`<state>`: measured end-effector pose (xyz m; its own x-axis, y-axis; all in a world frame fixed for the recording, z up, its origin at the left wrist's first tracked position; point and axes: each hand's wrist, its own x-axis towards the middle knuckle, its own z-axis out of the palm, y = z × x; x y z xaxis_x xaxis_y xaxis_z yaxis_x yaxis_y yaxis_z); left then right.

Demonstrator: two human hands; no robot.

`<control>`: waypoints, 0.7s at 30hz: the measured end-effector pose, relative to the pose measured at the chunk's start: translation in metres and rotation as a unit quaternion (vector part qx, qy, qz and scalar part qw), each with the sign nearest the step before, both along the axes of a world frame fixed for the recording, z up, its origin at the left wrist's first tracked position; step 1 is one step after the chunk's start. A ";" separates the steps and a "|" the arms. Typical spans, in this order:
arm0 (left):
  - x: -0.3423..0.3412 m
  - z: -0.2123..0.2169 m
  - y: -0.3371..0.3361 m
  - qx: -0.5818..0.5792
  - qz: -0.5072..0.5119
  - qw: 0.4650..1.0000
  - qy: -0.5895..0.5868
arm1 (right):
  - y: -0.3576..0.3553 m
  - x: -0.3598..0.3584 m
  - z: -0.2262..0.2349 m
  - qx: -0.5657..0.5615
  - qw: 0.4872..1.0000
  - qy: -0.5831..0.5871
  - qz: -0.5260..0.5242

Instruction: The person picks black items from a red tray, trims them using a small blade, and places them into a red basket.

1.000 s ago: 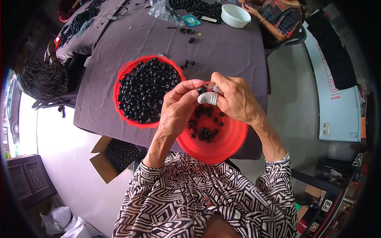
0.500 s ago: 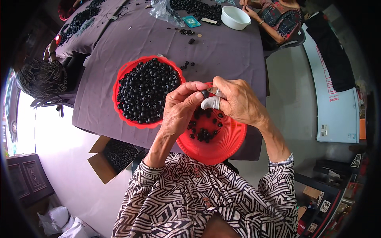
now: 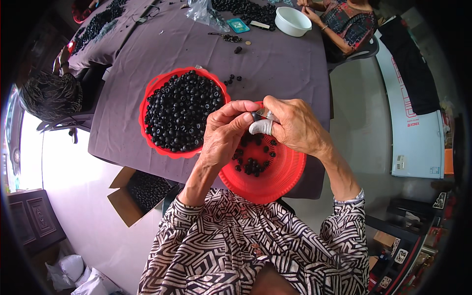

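Observation:
My left hand (image 3: pixel 221 132) pinches a small black round piece (image 3: pixel 255 116) between thumb and fingertips. My right hand (image 3: pixel 301 125) is closed around a small metal blade (image 3: pixel 262 113), its edge against the black piece; a white wrap covers the right thumb. Both hands meet over the red slotted basket (image 3: pixel 290 172), which has several black pieces (image 3: pixel 253 166) at its bottom. To the left, a scalloped red basin (image 3: pixel 143 118) is heaped with similar black pieces (image 3: pixel 184 108), some showing a pale ring. How deep the blade sits in the piece is hidden by my fingers.
Loose black pieces (image 3: pixel 233 78) lie on the grey tablecloth (image 3: pixel 275 64). Farther off are a white bowl (image 3: pixel 293 29), a plastic bag (image 3: pixel 204 14) and a blue tray (image 3: pixel 238 25). Other people sit at the far right (image 3: pixel 346 29) and left (image 3: pixel 51 93). A cardboard box (image 3: pixel 120 201) stands on the floor.
The black piece has turned slightly between my fingertips, and the blade has shifted a little against it. Both hands otherwise stay in nearly the same place over the basket.

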<state>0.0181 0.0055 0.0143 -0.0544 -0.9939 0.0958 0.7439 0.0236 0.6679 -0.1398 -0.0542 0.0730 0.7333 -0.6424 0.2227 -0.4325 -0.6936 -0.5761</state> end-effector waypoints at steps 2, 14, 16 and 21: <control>0.000 -0.001 -0.001 -0.002 -0.001 1.000 0.001 | 0.000 0.000 0.000 0.000 1.000 0.003 0.000; 0.000 -0.003 -0.002 0.005 -0.006 1.000 0.013 | 0.000 0.000 -0.002 0.000 1.000 0.013 0.000; -0.001 -0.003 -0.003 0.004 -0.008 1.000 0.015 | 0.000 0.000 -0.004 -0.016 1.000 0.003 -0.003; -0.005 -0.004 -0.001 0.011 0.002 0.999 0.036 | 0.001 0.000 -0.007 -0.024 1.000 0.008 -0.004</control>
